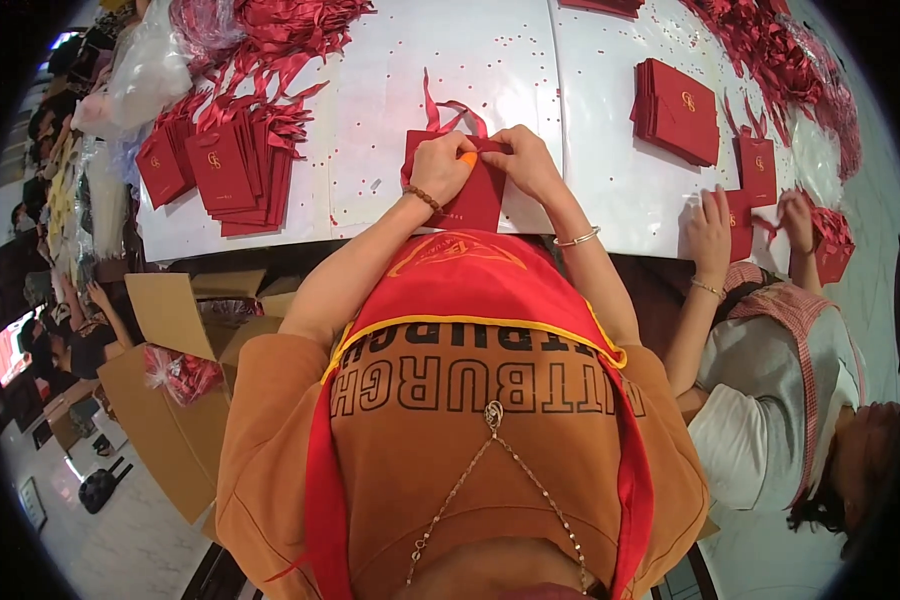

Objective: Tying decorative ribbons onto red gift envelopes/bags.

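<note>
A small red paper gift bag [478, 205] lies at the table's near edge, right in front of me. Its red ribbon handle [462, 108] loops away from the top edge. My left hand [440, 168] is closed at the upper left of the bag, with an orange cover [468, 158] on what looks like the thumb. From the other side my right hand [526, 163] pinches at the top edge, its fingertips close to the left ones. Exactly what lies between the fingertips is too small to make out.
Finished-looking red bags with ribbons [232, 175] are piled to the left, beneath a heap of red ribbon [295, 35]. A stack of flat red bags [676, 112] lies to the right. There a co-worker's hands [710, 235] handle another bag. An opened cardboard box [175, 320] stands below left.
</note>
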A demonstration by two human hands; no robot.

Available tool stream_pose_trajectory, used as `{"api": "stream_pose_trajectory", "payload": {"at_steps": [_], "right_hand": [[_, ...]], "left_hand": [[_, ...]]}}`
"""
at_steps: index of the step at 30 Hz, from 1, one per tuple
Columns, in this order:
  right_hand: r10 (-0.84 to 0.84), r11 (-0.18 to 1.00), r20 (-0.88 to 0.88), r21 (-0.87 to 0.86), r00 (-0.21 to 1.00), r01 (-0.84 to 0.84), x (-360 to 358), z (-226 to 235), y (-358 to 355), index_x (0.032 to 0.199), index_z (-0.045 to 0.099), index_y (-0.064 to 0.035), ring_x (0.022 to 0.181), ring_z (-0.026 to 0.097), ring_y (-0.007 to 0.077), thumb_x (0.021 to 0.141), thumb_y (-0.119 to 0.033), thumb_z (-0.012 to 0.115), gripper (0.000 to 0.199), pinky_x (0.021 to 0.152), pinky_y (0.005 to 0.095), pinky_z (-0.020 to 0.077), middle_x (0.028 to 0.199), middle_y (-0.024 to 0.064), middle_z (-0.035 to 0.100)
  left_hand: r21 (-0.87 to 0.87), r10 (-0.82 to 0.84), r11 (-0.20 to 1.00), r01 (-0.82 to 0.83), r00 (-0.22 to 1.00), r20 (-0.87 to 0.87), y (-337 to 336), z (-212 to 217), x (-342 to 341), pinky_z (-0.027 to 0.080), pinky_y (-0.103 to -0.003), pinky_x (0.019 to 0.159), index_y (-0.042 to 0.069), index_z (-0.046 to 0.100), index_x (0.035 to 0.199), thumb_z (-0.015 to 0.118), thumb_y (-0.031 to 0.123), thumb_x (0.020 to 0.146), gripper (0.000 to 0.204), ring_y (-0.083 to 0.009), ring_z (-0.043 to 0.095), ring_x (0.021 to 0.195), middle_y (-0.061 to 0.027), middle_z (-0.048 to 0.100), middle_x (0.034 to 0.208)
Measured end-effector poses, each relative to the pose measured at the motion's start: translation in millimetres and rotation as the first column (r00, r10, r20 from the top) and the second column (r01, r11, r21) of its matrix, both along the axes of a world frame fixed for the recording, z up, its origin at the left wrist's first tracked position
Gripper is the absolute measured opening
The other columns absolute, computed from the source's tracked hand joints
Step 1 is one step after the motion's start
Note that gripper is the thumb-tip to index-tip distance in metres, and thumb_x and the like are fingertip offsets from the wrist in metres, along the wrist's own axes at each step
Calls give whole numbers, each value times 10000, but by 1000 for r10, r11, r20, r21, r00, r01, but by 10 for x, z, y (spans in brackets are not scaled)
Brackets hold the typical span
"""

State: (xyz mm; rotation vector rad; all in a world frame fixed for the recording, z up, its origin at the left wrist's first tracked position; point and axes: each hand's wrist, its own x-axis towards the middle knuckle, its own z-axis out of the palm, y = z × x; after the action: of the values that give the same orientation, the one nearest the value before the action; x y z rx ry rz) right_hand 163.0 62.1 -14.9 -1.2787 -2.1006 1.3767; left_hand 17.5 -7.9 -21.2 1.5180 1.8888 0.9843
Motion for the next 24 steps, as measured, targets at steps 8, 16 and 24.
{"api": "stream_pose_trajectory", "payload": {"at_steps": [8,16,24], "right_hand": [[38,998,-49,58,998,-36,48,-60,-21,941,613,-19,791,546,277,736,-111,657,229,719,341,443,854,142,538],[32,999,-120,40,992,-27,63,-69,-73,912,602,-15,768,547,264,751,-104,642,187,705,331,443,838,127,543],[-63,998,-183,-38,981,57,67,-143,-106,987,608,-13,836,581,247,761,-77,634,236,752,304,460,941,138,594]], "left_hand": [[-64,40,997,-34,994,105,43,13,54,480,-370,586,35,625,736,592,97,705,77,-293,614,627,-140,623,683],[-24,24,999,-24,1000,16,25,92,89,476,-372,579,30,608,747,579,96,713,80,-297,610,624,-148,615,673],[-40,33,999,-28,991,128,44,61,84,473,-340,564,21,601,790,585,70,719,88,-265,619,636,-147,623,700]]}}
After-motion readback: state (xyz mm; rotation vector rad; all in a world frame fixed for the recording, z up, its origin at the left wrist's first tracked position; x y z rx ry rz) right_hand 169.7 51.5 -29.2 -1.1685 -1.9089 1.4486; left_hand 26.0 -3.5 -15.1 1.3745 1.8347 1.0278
